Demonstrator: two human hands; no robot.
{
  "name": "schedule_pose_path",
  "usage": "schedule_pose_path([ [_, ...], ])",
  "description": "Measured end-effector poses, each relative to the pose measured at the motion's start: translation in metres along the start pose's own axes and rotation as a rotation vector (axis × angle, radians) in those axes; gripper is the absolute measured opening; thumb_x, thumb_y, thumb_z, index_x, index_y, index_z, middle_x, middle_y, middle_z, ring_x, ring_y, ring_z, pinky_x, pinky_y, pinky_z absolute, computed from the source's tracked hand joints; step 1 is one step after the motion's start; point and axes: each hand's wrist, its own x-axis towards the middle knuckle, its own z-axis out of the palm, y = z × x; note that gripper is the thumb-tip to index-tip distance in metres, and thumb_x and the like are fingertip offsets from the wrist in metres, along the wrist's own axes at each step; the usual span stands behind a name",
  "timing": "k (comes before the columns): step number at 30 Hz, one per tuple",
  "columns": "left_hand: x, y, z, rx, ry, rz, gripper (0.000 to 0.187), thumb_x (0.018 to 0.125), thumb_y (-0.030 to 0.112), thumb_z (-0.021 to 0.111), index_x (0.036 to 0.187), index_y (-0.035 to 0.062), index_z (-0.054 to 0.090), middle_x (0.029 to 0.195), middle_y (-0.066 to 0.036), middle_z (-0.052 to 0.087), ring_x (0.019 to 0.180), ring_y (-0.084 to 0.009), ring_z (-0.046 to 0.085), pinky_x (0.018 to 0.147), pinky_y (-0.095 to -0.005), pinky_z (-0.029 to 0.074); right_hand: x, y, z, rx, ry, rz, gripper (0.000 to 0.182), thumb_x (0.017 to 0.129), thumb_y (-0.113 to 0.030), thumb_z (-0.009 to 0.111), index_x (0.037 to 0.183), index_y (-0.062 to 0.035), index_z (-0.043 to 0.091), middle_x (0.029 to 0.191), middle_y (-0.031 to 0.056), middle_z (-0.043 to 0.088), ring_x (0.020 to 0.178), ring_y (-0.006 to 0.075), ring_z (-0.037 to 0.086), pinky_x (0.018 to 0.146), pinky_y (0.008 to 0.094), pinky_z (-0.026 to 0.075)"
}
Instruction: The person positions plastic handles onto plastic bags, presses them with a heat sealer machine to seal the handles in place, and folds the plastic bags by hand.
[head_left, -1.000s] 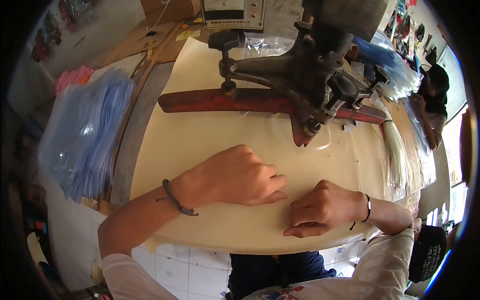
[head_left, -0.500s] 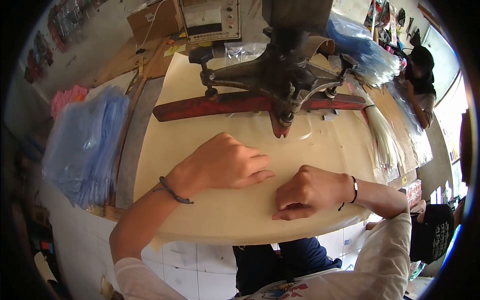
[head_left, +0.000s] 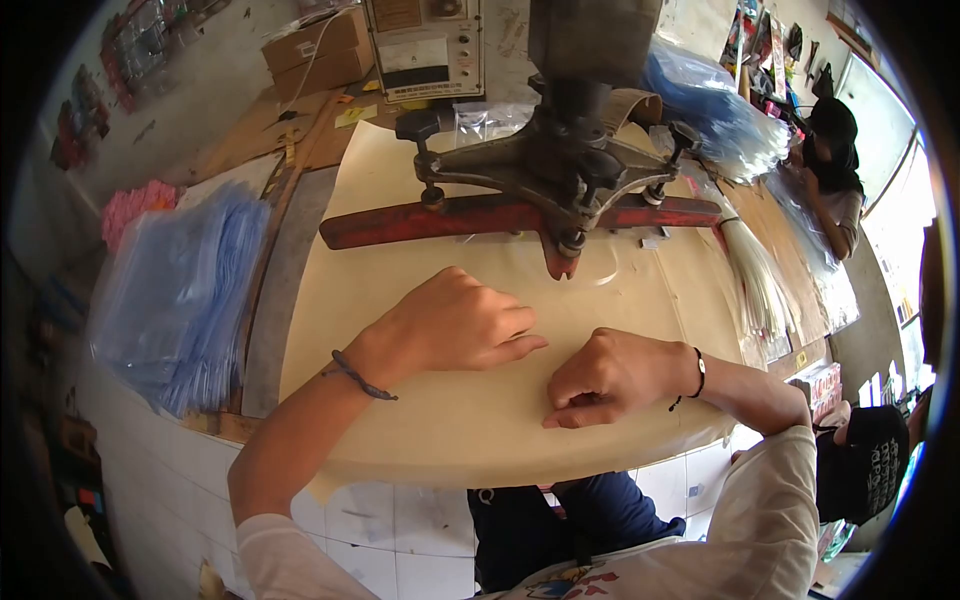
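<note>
My left hand lies low over the cream sheet on the work table, its fingers curled and pressed together. To its right, my right hand is closed into a loose fist, thumb side toward me. The undersides of both hands are hidden, so whatever they may hold does not show. In front of them is a dark metal press head on a thick column. Under it sits a long red bar with a short arm pointing toward me. A thin pale curved strip shows just behind my hands.
Stacked bluish clear plastic sleeves lie at the left, beside a pink bundle. A bunch of white strips lies right, with more clear plastic behind. A control box stands at the back. Two people are at the right.
The whole view has shifted slightly, with the press and table appearing a little lower. Both hands keep nearly the same pose and place on the sheet.
</note>
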Motion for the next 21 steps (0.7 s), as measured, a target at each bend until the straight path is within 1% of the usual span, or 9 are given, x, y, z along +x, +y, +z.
schedule_pose_path([
  [4, -0.006, -0.006, -0.002, 0.019, -0.044, -0.028, 0.037, 0.094, 0.035, 0.071, 0.068, 0.0099, 0.062, 0.058, -0.005, 0.055, 0.053, -0.0256, 0.059, 0.048, -0.0379, 0.045, 0.001, 0.003, 0.002, 0.033, -0.032, 0.025, 0.034, 0.096, -0.028, 0.069, 0.071, -0.007, 0.059, 0.064, 0.0074, 0.059, 0.059, 0.0292, 0.059, 0.054, 0.0414, 0.045],
  [10, -0.008, -0.01, 0.001, -0.03, -0.055, -0.075, 0.037, 0.093, 0.033, 0.071, 0.068, 0.0091, 0.061, 0.059, -0.006, 0.058, 0.053, -0.0268, 0.06, 0.05, -0.0388, 0.047, -0.003, 0.005, 0.0, 0.026, -0.033, 0.008, 0.032, 0.097, -0.028, 0.068, 0.074, -0.0086, 0.06, 0.068, 0.005, 0.06, 0.059, 0.0279, 0.061, 0.052, 0.0405, 0.047],
  [13, -0.008, -0.015, 0.002, -0.072, -0.069, -0.114, 0.035, 0.092, 0.032, 0.073, 0.068, 0.0091, 0.062, 0.06, -0.006, 0.06, 0.054, -0.0281, 0.06, 0.05, -0.0393, 0.047, -0.008, 0.009, -0.001, -0.031, -0.013, -0.062, 0.026, 0.094, -0.025, 0.074, 0.075, -0.0109, 0.065, 0.069, -0.0006, 0.062, 0.058, 0.0208, 0.061, 0.049, 0.0352, 0.046],
  [16, -0.004, -0.017, -0.012, -0.055, -0.303, -0.275, 0.039, 0.094, 0.035, 0.068, 0.068, 0.0069, 0.064, 0.063, -0.014, 0.064, 0.062, -0.0354, 0.066, 0.061, -0.0449, 0.053, -0.012, 0.013, 0.003, -0.003, 0.056, -0.114, 0.027, 0.095, -0.024, 0.073, 0.074, -0.0106, 0.064, 0.069, -0.0003, 0.06, 0.057, 0.0197, 0.061, 0.048, 0.0346, 0.046],
  [19, -0.01, -0.025, -0.006, -0.068, -0.155, -0.266, 0.038, 0.09, 0.032, 0.074, 0.066, 0.006, 0.06, 0.058, -0.011, 0.057, 0.055, -0.0336, 0.058, 0.054, -0.0415, 0.046, -0.015, 0.015, 0.003, 0.0, 0.032, -0.123, 0.028, 0.097, -0.027, 0.069, 0.079, -0.008, 0.058, 0.071, 0.0045, 0.059, 0.059, 0.0261, 0.062, 0.05, 0.0404, 0.049],
  [21, -0.008, -0.025, -0.01, -0.066, -0.232, -0.301, 0.04, 0.09, 0.033, 0.074, 0.066, 0.0051, 0.059, 0.058, -0.012, 0.056, 0.054, -0.0346, 0.057, 0.054, -0.0417, 0.045, -0.016, 0.015, 0.004, -0.016, 0.035, -0.131, 0.028, 0.098, -0.027, 0.067, 0.08, -0.0082, 0.057, 0.071, 0.0047, 0.058, 0.059, 0.0264, 0.061, 0.05, 0.0405, 0.049],
])
